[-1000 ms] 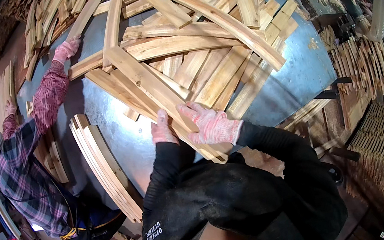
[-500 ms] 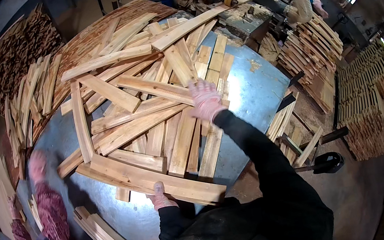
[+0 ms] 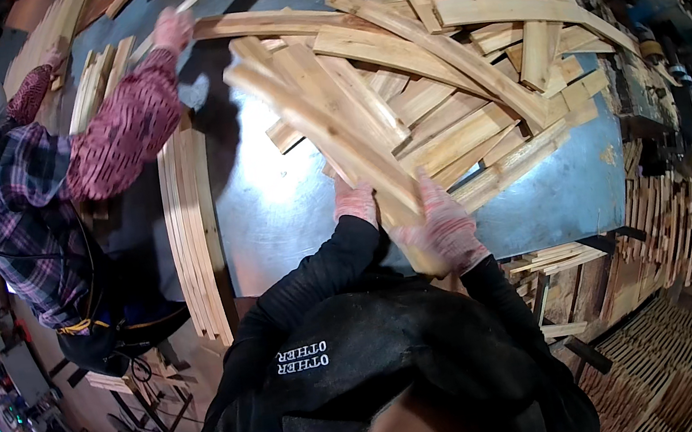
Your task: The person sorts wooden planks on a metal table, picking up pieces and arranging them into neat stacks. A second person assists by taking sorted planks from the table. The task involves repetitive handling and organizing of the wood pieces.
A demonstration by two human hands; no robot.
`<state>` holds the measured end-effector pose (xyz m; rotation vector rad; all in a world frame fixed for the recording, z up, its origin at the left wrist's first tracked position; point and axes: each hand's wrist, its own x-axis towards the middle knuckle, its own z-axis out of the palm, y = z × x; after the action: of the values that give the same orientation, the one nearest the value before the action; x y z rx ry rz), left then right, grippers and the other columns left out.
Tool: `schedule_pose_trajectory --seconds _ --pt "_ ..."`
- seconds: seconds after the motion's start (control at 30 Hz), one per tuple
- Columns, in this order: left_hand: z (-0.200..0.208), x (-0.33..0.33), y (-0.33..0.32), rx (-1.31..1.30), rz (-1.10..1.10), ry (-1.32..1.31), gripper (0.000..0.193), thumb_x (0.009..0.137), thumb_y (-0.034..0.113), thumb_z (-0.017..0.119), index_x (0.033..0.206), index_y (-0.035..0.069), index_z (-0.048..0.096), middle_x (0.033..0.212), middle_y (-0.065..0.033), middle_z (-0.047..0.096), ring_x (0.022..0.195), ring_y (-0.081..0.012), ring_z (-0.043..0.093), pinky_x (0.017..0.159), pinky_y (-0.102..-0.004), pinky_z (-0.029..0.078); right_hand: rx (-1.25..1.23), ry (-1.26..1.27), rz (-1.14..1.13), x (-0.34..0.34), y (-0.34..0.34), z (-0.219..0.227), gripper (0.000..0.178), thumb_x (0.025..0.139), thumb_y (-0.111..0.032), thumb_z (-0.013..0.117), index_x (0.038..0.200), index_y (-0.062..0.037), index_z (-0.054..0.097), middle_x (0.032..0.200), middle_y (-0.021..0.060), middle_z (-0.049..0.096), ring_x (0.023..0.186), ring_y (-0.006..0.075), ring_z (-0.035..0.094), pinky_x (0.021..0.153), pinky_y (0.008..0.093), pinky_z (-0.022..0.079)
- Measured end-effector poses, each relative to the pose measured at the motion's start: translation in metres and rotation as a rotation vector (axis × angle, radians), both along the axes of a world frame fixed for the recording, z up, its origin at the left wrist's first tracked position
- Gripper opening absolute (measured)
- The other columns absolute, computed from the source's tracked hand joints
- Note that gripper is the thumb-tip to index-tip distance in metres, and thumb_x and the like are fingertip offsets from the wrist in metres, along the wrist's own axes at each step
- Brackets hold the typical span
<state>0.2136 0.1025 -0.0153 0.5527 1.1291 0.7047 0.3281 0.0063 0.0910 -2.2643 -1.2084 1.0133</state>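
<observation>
Wooden slat [image 3: 324,130]: apparently the handling step.
Left hand [image 3: 355,203], right hand [image 3: 448,229]: both grasping its near end; next move calls for steady, paired support.

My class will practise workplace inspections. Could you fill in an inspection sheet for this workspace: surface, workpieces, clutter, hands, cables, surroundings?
Surface: flat, shiny grey metal table, reflecting light.
Workpieces: long, pale wooden board, slanting away from the wearer, far end blurred.
Clutter: crisscrossed heap of long, pale wooden boards on the table.
Hands: left hand and right hand, in pink-and-white gloves, hold the board's near part.
Cables: nothing seen for certain.
Surroundings: co-worker in a dark plaid shirt at left; stacked narrow brown wooden slats at lower right.
</observation>
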Motion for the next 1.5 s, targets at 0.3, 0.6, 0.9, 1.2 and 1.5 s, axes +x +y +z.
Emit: schedule_pose_trajectory --seconds 0.3,0.6,0.9,1.2,1.5 --pt "0.025 -0.042 -0.001 0.053 -0.001 -0.207 0.045 0.09 0.004 0.057 0.133 0.0 0.045 0.118 -0.012 0.06 0.104 -0.0236 0.06 0.091 -0.0378 0.05 0.147 0.961 -0.033 0.016 0.011 -0.035 0.097 0.072 -0.008 0.071 0.152 0.0011 0.018 0.145 0.0186 0.041 0.132 0.0242 0.042 0.108 0.0311 0.034" --pt "0.003 -0.131 0.073 0.495 -0.334 0.65 0.051 0.088 0.036 0.058 0.122 -0.001 0.046 0.104 -0.0242 0.064 0.095 -0.0377 0.063 0.083 -0.0423 0.05 0.127 0.594 0.243 -0.093 0.078 -0.07 0.111 0.081 -0.034 0.072 0.151 0.0056 -0.005 0.146 0.0324 0.034 0.133 0.0363 0.04 0.108 0.0345 0.036" --pt "0.037 -0.148 0.024 0.166 -0.614 1.388 0.107 0.076 0.038 0.074 0.153 0.009 0.006 0.138 -0.0285 0.044 0.121 -0.0421 0.051 0.1 -0.0467 0.045 0.323 -0.373 0.417 -0.069 0.112 -0.028 0.078 0.086 -0.059 0.052 0.129 0.0063 0.048 0.134 0.0253 0.052 0.128 0.0361 0.047 0.104 0.0422 0.039" --pt "0.045 -0.173 0.016 0.337 -0.605 1.491 0.103 0.075 0.041 0.073 0.152 0.008 0.013 0.13 -0.023 0.05 0.113 -0.0392 0.057 0.095 -0.0472 0.047 0.072 -0.596 -0.424 0.063 0.216 -0.04 0.108 0.071 -0.037 0.071 0.152 -0.0021 0.008 0.152 0.0339 0.017 0.143 0.0446 0.02 0.116 0.0463 0.023" --pt "0.03 -0.208 0.009 0.298 -0.605 1.431 0.102 0.077 0.043 0.074 0.152 0.006 0.016 0.135 -0.022 0.049 0.123 -0.0372 0.052 0.101 -0.0486 0.043 0.515 0.65 -0.312 -0.059 0.033 -0.117 0.096 0.076 -0.005 0.069 0.153 -0.0139 0.012 0.128 0.0127 0.05 0.119 0.0256 0.053 0.081 0.0348 0.056"
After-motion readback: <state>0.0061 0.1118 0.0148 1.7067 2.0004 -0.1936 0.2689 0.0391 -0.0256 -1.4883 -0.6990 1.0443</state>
